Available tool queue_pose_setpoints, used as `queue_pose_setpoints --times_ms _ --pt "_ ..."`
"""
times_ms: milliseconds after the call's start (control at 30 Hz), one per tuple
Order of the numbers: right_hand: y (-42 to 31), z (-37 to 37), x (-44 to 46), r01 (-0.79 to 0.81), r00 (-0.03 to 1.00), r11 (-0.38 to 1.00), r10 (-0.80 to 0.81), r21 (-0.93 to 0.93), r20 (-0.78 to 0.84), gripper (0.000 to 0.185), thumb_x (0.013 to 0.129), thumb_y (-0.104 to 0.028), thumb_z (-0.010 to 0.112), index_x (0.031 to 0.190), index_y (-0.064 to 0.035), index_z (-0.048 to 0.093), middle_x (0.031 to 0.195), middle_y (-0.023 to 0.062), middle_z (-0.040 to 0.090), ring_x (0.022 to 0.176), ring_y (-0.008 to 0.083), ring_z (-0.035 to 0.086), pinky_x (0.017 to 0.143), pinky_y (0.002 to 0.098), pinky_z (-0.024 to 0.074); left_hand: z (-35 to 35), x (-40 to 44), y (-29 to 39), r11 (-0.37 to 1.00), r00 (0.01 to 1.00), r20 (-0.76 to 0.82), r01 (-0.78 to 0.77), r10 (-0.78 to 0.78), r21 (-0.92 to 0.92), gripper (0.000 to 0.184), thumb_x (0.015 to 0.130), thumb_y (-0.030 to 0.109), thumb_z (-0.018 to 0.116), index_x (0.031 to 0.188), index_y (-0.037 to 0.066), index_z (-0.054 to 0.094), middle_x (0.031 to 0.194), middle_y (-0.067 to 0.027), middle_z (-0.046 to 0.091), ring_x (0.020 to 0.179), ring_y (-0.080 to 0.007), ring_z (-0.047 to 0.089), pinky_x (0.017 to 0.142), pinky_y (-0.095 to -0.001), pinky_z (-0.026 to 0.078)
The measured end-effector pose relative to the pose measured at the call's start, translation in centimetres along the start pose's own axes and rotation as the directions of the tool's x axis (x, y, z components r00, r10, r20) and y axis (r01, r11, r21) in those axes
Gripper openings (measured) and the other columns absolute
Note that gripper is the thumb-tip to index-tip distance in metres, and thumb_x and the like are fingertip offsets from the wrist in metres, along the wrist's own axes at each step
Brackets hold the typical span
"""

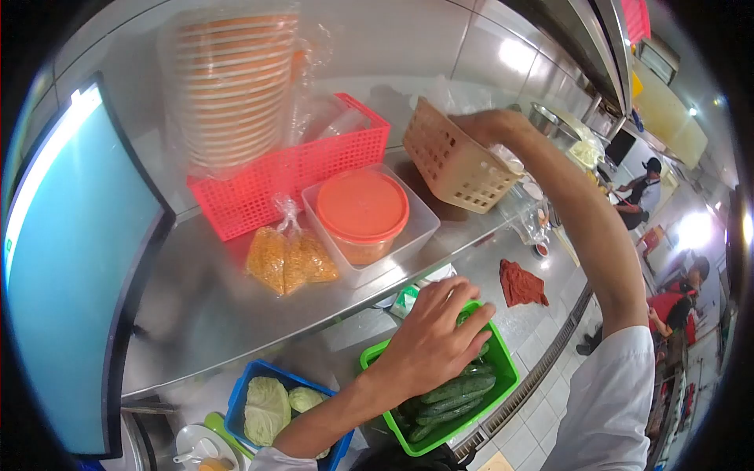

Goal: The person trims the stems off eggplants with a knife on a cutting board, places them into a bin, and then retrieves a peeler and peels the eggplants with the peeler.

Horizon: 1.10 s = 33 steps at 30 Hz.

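My right hand [488, 125] reaches over the rim and into a beige perforated plastic basket [452, 169], which sits tilted on the steel shelf. Its fingers are hidden inside, so what they hold does not show. Some clear plastic bag [463, 96] sticks up behind that basket. Lower down, my left hand [436, 337] is open, palm down, its fingers bent and apart with nothing in them. It hovers over a green basket [510, 385] of cucumbers [452, 400]. Left of it, a blue basket [236, 400] holds pieces of cabbage [265, 410], partly covered by my forearm.
On the shelf [236, 330] stand a pink basket [259, 188], wrapped stacked tubs [232, 94], an orange-lidded container [363, 206] in a clear box [420, 224] and a bag of orange crumbs [289, 259]. A screen [71, 267] is at left. A red cloth [522, 284] lies right. Several people work beyond.
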State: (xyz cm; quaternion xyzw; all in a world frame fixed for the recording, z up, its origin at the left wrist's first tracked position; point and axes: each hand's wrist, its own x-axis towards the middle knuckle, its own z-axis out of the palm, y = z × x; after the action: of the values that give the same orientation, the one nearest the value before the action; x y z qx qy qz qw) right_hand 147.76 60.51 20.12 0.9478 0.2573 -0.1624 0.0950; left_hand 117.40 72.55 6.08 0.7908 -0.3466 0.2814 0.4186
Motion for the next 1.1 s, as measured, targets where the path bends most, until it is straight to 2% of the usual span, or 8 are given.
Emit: queue_pose_setpoints --times_ms 133,200,333,433,500,667,733,1100 --pt "-1.8 -1.8 -3.1 0.197 0.979 0.980 -0.194 0.039 -0.062 0.065 0.085 -0.041 0.067 0.140 -0.0098 0.051 0.135 0.0131 0.059 0.122 0.0272 0.055 0.103 0.0423 0.0412 1.2 3.8 -0.5 1.000 1.000 -0.031 -0.003 0.003 0.005 0.037 0.081 0.012 0.071 0.115 0.003 0.059 0.124 -0.0195 0.047 0.119 -0.0382 0.048 0.098 -0.0488 0.042" --pt "-1.1 -1.9 -2.1 0.300 0.953 0.953 -0.298 0.051 -0.047 0.060 0.086 -0.034 0.069 0.137 -0.0068 0.053 0.131 0.0141 0.061 0.112 0.0214 0.059 0.099 0.0411 0.0448 1.8 6.3 -1.4 0.966 0.986 -0.165 0.037 0.006 0.257 0.050 0.080 0.009 0.070 0.127 0.004 0.053 0.137 -0.0271 0.036 0.127 -0.0448 0.041 0.099 -0.0516 0.040" --pt "-2.8 -1.7 -5.5 0.219 0.967 0.966 -0.196 0.138 -0.160 0.059 0.088 -0.035 0.066 0.138 -0.0058 0.051 0.129 0.0171 0.062 0.112 0.0259 0.061 0.097 0.0419 0.0451 4.2 8.8 -3.6 0.866 0.940 -0.334 0.224 -0.070 0.447 0.060 0.080 0.007 0.069 0.135 0.003 0.045 0.144 -0.0317 0.026 0.133 -0.0483 0.034 0.100 -0.0524 0.039" --pt "-3.1 -1.1 -7.1 0.118 0.972 0.985 -0.140 -0.122 -0.187 0.059 0.090 -0.035 0.062 0.139 -0.0054 0.048 0.127 0.0194 0.061 0.114 0.0318 0.060 0.097 0.0417 0.0449 5.2 9.0 -3.3 0.829 0.946 -0.289 0.277 -0.146 0.486 0.067 0.078 0.005 0.069 0.139 0.001 0.041 0.140 -0.0306 0.029 0.129 -0.0461 0.038 0.099 -0.0506 0.040" --pt "-2.4 -0.5 -7.5 0.049 0.998 0.982 -0.053 -0.184 -0.018 0.057 0.090 -0.032 0.062 0.140 -0.0079 0.046 0.129 0.0180 0.059 0.117 0.0356 0.057 0.099 0.0421 0.0442 5.4 8.7 -2.6 0.898 0.948 -0.146 0.315 -0.282 0.307 0.070 0.079 0.005 0.068 0.141 -0.001 0.037 0.133 -0.0278 0.034 0.121 -0.0435 0.043 0.096 -0.0484 0.041" --pt "0.9 0.3 -8.1 0.156 0.980 0.976 -0.172 -0.155 -0.098 0.043 0.087 -0.021 0.065 0.127 -0.0051 0.058 0.130 0.0153 0.056 0.116 0.0334 0.056 0.099 0.0411 0.0438 6.9 9.1 -3.7 0.917 0.966 -0.198 0.224 -0.166 0.328 0.083 0.077 0.004 0.067 0.150 0.004 0.027 0.124 -0.0251 0.040 0.110 -0.0371 0.050 0.088 -0.0423 0.046" --pt "1.2 1.1 -9.3 0.100 0.887 0.985 -0.152 -0.141 -0.435 0.033 0.087 -0.016 0.064 0.118 -0.0036 0.064 0.123 0.0156 0.059 0.114 0.0333 0.057 0.097 0.0400 0.0453 6.7 9.5 -3.8 0.956 0.959 -0.220 0.222 -0.178 0.191 0.084 0.082 0.004 0.066 0.151 0.005 0.017 0.121 -0.0309 0.040 0.107 -0.0450 0.050 0.093 -0.0507 0.043" --pt "-0.3 0.7 -8.8 0.166 0.625 0.967 -0.255 -0.193 -0.738 0.035 0.093 -0.034 0.062 0.088 0.0010 0.067 0.097 0.0177 0.060 0.095 0.0346 0.059 0.083 0.0439 0.0473 6.5 10.6 -4.4 0.896 0.894 -0.125 0.440 -0.431 0.055 0.072 0.083 0.013 0.070 0.142 0.000 0.031 0.098 -0.0329 0.056 0.092 -0.0517 0.061 0.077 -0.0541 0.050"
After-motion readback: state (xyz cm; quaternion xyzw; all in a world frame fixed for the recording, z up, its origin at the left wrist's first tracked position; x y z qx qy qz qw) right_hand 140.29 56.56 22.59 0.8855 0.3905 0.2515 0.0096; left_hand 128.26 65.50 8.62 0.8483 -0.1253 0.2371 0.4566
